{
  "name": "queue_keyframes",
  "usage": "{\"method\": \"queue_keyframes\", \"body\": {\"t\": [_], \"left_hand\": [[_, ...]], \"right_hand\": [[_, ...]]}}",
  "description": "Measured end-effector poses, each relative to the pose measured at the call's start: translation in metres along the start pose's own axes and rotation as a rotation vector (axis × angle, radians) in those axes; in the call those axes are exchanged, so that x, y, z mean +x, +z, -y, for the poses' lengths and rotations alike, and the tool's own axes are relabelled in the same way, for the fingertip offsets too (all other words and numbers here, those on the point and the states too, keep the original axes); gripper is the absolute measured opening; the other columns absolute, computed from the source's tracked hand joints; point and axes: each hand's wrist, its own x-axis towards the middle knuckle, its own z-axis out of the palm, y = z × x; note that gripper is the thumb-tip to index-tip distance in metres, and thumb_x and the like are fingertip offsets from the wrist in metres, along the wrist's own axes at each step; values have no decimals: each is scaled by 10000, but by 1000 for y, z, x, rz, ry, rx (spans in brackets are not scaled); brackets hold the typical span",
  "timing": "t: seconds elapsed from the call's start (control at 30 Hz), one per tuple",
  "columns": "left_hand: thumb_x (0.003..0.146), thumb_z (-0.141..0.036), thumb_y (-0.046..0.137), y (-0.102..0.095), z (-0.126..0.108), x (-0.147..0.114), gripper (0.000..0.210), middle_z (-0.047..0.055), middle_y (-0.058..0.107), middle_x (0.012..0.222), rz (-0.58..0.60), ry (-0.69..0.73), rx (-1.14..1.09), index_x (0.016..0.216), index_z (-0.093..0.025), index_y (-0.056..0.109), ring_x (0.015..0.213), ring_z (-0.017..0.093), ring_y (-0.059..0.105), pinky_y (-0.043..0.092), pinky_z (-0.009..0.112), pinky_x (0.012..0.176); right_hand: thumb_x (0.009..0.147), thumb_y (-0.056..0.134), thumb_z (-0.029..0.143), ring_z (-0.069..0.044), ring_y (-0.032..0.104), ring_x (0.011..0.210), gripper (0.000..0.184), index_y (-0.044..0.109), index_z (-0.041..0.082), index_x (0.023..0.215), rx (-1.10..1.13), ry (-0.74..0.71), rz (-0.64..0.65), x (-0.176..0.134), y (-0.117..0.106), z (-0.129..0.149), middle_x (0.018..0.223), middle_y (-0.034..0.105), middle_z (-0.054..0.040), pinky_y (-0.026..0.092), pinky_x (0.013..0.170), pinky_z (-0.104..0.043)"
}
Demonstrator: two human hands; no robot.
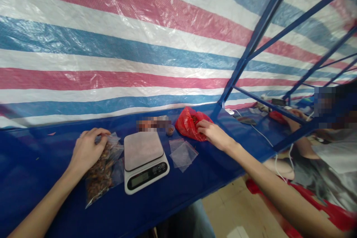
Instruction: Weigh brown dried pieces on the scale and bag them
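My left hand (90, 148) rests on the top of clear zip bags (99, 178) filled with brown, nut-like pieces. Its fingers and thumb are bent round the plastic at the upper edge. My right hand (210, 132) reaches to the mouth of a red plastic bag (185, 124), fingers curled in against brown pieces inside; whatever they pinch is hidden. Between the hands stands a white kitchen scale (145, 156) with a bare weighing plate and a lit display too blurred to read. Flat, unfilled zip bags (182, 154) overlap on the table right of the scale.
A small round cup (170, 130) stands behind the scale, beside a pixelated item (152, 123). Blue frame bars (245, 59) rise at the right. A striped tarp (125, 52) hangs behind the blue table (67, 212). Another person's arm (299, 134) is at far right, near white cables (262, 134).
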Motion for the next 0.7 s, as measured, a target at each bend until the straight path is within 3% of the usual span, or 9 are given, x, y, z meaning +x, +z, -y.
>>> {"method": "queue_keyframes", "body": {"t": [0.13, 0.23, 0.3, 0.37, 0.47, 0.57, 0.7], "left_hand": [[896, -384, 461, -2, -2, 1, 330, 102, 794, 1059, 20, -6, 7, 942, -224, 746, 1015, 338, 669, 508, 496, 967], [907, -382, 446, -2, -4, 2, 340, 96, 795, 1052, 16, 2, 19, 943, -229, 748, 1003, 323, 670, 507, 479, 958], [908, -372, 446, -2, -4, 1, 332, 86, 797, 1048, 8, 7, 23, 941, -239, 749, 1004, 315, 670, 505, 462, 954], [900, -368, 448, -2, -4, 1, 327, 81, 799, 1047, 1, 10, 20, 936, -246, 749, 1003, 316, 671, 504, 452, 949], [881, -359, 454, -2, -3, 2, 318, 76, 804, 1045, -6, 5, 7, 923, -250, 749, 1007, 320, 673, 504, 443, 949], [872, -347, 452, -3, -2, 2, 318, 78, 805, 1047, -9, -9, 0, 917, -245, 750, 1019, 321, 675, 505, 445, 967], [868, -338, 460, -6, -3, 2, 317, 79, 805, 1052, -10, -17, 9, 931, -243, 756, 1018, 312, 683, 514, 437, 970]], "right_hand": [[1036, 499, 120, -260, 629, 1113, 249, 738, 142, 968, -39, -114, -102, -2, 7, 6, 1139, 711, -154, 516, 992, -394], [1026, 507, 118, -260, 643, 1008, 263, 746, 146, 918, -83, -136, -109, -4, 8, 11, 1014, 731, -145, 517, 950, -396], [987, 549, 99, -265, 656, 950, 250, 758, 150, 861, -158, -15, -15, -5, 5, 13, 921, 745, -145, 512, 895, -386], [942, 575, 62, -300, 676, 976, 246, 775, 147, 826, -257, 193, 59, -6, -1, 13, 873, 764, -176, 497, 878, -406], [931, 525, 20, -367, 695, 980, 295, 792, 124, 862, -341, 412, 64, -8, -12, 12, 826, 769, -232, 486, 861, -471], [951, 496, 23, -384, 693, 1068, 320, 795, 138, 943, -333, 445, 52, -8, -17, 17, 875, 784, -227, 498, 916, -498], [961, 529, 33, -281, 716, 1110, 299, 782, 168, 1046, -229, 401, 106, -2, -8, 26, 1055, 799, -171, 532, 932, -360]]}}
